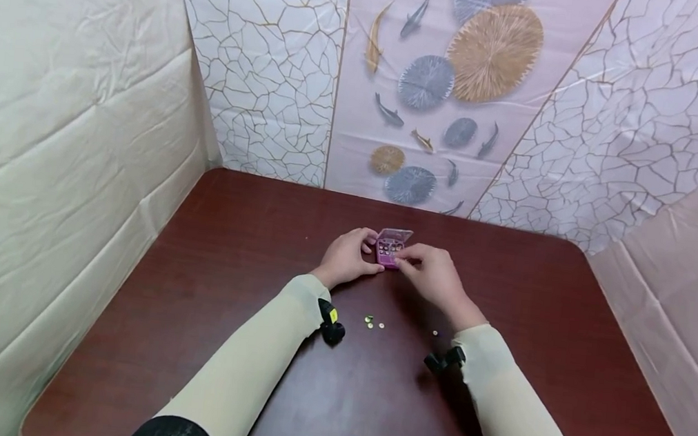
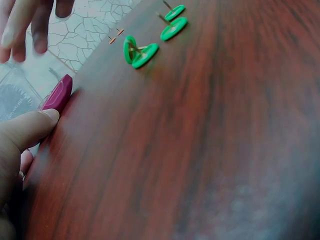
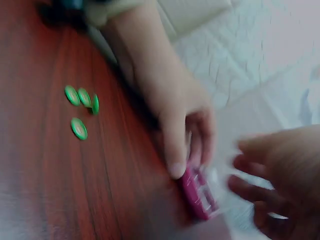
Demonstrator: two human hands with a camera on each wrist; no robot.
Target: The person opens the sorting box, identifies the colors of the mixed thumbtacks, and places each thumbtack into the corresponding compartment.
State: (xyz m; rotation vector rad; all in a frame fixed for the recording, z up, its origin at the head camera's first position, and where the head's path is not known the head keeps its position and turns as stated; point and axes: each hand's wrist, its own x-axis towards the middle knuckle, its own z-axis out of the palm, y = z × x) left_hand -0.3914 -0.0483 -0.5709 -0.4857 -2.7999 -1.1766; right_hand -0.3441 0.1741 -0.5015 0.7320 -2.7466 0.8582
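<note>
The left hand point(image 1: 346, 256) grips the left side of a small purple box point(image 1: 382, 262), lid point(image 1: 395, 235) raised, toward the far side of the table point(image 1: 227, 256). The right hand point(image 1: 434, 274) has bent fingers over the box's right part; whether they pinch anything I cannot tell. Green tacks point(image 3: 79, 128) lie nearer, between the forearms.

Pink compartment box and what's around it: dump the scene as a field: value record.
container: pink compartment box, on table
lid: transparent lid, raised
contents: small pieces, too tiny to identify
left_hand: left hand grips box's left side
right_hand: right hand at box's right, load unclear
loose: four green thumbtacks on table, nearer the wearer than the box
</note>
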